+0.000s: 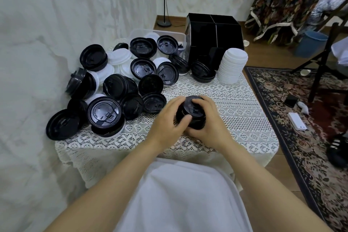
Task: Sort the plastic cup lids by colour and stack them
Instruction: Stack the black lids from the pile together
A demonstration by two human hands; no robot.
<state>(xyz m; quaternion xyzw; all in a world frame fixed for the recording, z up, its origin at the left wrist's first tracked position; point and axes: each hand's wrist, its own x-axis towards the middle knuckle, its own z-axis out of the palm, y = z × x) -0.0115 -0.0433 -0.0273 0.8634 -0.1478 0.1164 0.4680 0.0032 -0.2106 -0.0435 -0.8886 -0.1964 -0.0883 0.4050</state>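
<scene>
Your left hand (pixel 167 118) and right hand (pixel 211 123) both curl around a short stack of black lids (pixel 194 114), gripping its sides, with right fingertips resting on the top lid. The stack sits near the middle of the lace tablecloth (pixel 235 100). To your left, a loose pile of black and white lids (pixel 116 81) sprawls toward the wall. Farther back, a low black stack (pixel 203 71) stands just beside a tall stack of white lids (pixel 232 66), both in front of a black divided box (pixel 214 30). A clear tub (pixel 173 33) sits behind the pile.
</scene>
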